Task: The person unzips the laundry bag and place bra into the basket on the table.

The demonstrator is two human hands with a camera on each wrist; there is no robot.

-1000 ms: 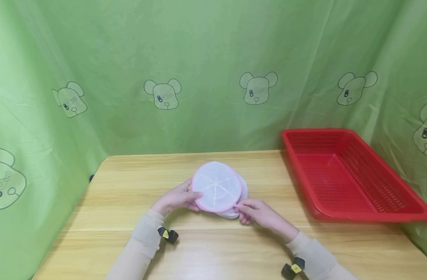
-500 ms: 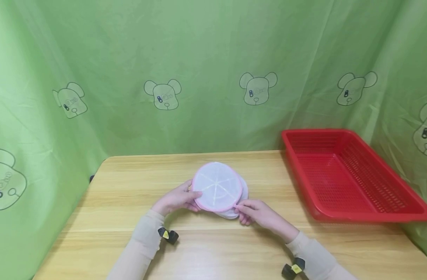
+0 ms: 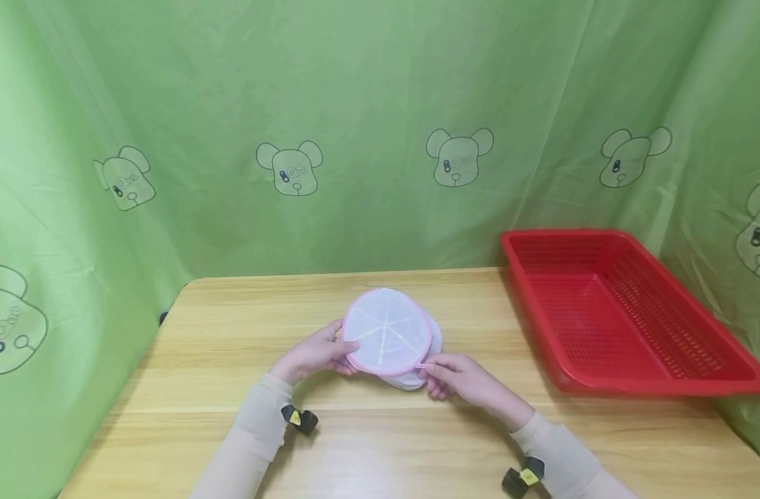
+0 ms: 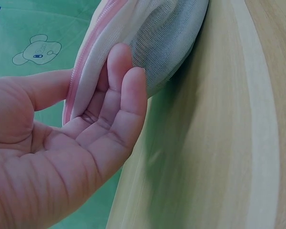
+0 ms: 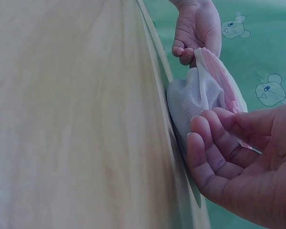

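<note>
Through my head view I have a round white mesh bag [image 3: 386, 326] in front of me, held over the middle of the wooden table [image 3: 230, 326], its flat top facing up and marked with pale lines that run out from the centre like spokes. A pink zip [image 4: 75, 76] rings the rim of that top, and the softer grey-white body bulges out beneath it toward the right. My left hand [image 3: 320, 352] grips the bag by its left edge: the thumb lies over the top, and the other fingers are bent in behind the zip against the mesh. My right hand [image 3: 459, 380] is at the near right edge, thumb and forefinger pinching the small pink zip pull [image 3: 421, 366]; in the right wrist view its remaining fingers are loosely curled beside the mesh body. I cannot tell how much of the underside rests on the wood. Each sleeve, left [image 3: 264, 412] and right [image 3: 557, 450], has a small black camera strapped near the wrist. Well to the right of the bag sits a red slatted basket [image 3: 654, 386], and a green curtain [image 3: 367, 76] printed with cartoon bear heads hangs behind the table.
</note>
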